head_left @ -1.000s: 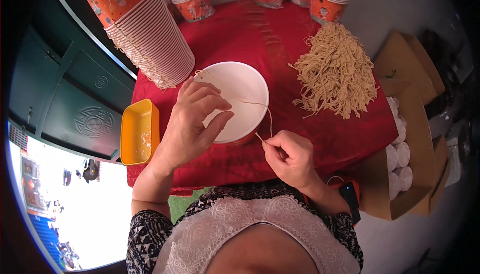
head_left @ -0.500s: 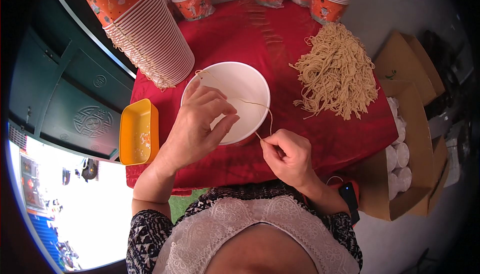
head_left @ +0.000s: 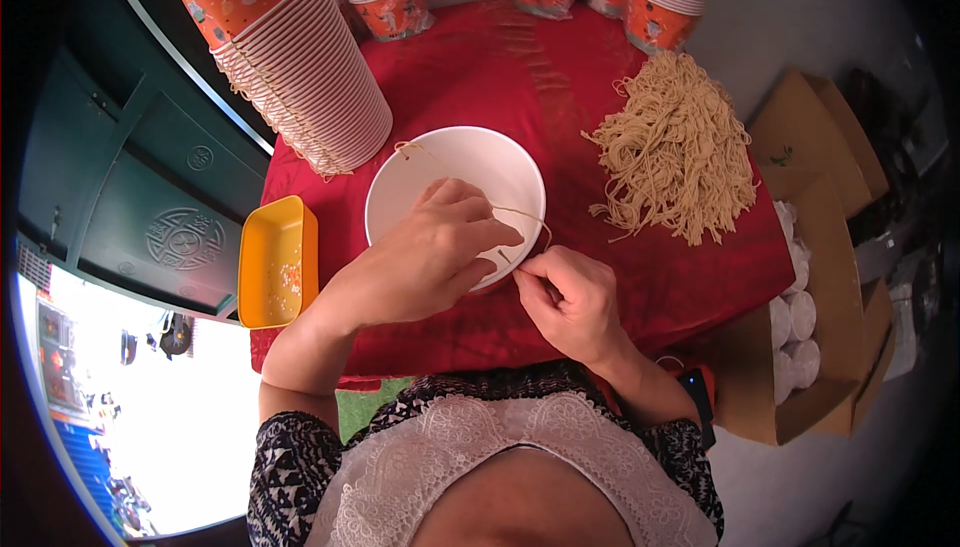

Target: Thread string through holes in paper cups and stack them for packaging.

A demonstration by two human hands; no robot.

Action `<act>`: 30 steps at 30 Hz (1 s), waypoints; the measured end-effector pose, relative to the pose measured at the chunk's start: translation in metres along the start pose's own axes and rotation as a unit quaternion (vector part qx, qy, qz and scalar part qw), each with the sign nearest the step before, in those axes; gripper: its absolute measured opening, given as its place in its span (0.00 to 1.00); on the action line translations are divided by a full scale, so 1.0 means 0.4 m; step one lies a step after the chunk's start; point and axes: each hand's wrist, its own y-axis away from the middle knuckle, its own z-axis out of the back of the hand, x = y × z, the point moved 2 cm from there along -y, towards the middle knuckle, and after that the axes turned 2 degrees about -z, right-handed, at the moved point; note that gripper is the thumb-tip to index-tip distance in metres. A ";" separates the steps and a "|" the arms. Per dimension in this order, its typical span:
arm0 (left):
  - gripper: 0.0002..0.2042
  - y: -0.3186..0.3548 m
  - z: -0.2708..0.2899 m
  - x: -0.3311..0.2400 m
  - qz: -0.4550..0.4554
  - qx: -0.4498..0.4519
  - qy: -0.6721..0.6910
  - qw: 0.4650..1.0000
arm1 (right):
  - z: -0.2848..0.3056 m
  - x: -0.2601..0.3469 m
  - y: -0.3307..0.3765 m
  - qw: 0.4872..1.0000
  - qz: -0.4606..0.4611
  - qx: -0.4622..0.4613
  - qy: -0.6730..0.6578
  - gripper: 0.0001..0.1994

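A white-lined paper bucket stands on the red tablecloth in front of me, its mouth facing up. Light tan string crosses the mouth, runs over the right rim and down to my right hand. That hand is closed in a pinch on the string just outside the near right rim. My left hand hangs over the opening, fingers loosely bent and apart, nothing visible in them. A short string end shows at the inner wall by its fingertips. Part of the bucket's inside is hidden behind this hand.
A tall leaning stack of paper buckets stands at the far left, strings along its side. A yellow tray with small bits sits left. A heap of cut strings lies right. Beyond the right edge are cardboard boxes with white rolls.
My left hand has moved right and down over the bucket, toward the near right rim. My right hand has shifted slightly left and up, closer to the rim, still pinching the string.
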 end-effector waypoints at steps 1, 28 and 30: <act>0.12 -0.003 -0.003 0.005 -0.006 0.009 0.001 1.000 | -0.002 0.001 -0.002 1.000 0.001 0.000 -0.002 0.08; 0.03 0.036 -0.055 -0.010 0.136 -0.140 0.389 0.901 | -0.012 -0.003 0.008 1.000 -0.006 0.007 -0.016 0.06; 0.01 0.035 -0.052 -0.012 0.141 -0.136 0.380 0.904 | -0.011 -0.002 0.006 1.000 -0.003 0.006 -0.015 0.06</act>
